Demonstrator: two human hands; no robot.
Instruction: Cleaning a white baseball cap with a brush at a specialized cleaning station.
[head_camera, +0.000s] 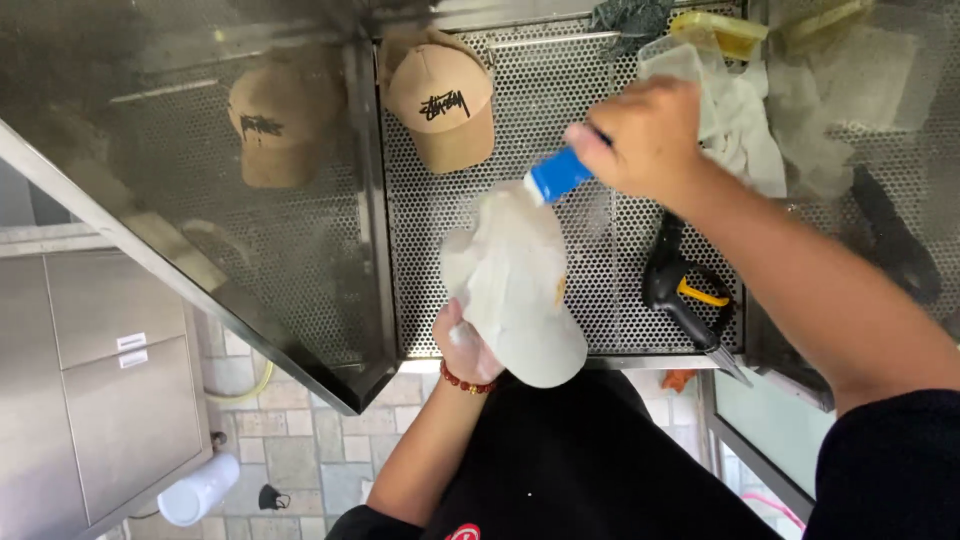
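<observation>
At far left, a steel cabinet (100, 400) and tiled floor (300, 450) below, with a white roll (200, 488) lying on the tiles. Above them, a slanted shiny panel (200, 230) mirroring a tan cap.

Next, the real tan cap (440, 105), resting crown-up on the perforated metal bench (610, 270), well apart from the work.

At centre, the left hand (462, 345), red bead bracelet (465, 383) at the wrist. Grip closed around the lower edge of the white cap (520, 290), fingers mostly hidden behind the fabric. Cap held up off the bench, just above its front edge, crown toward the camera. Pale, soft and rumpled in look, possibly damp, with a small orange-brown mark on the right side.

Right of that, the brush (558, 175), blue handle showing, head touching the top of the white cap. Right hand (645, 135) with grip wrapped tight around the handle, no gap between fingers.

Judged as mid-scrub on the crown. Any further stroke calling for firm support from beneath, so the limp cloth does not fold away, and for turning the marked side up to the bristles.

Farther right, a black tool with a yellow part (685, 290) lying on the bench, a crumpled white cloth (740, 120) beyond the right hand, and a yellow container (720, 30) at the top edge.
</observation>
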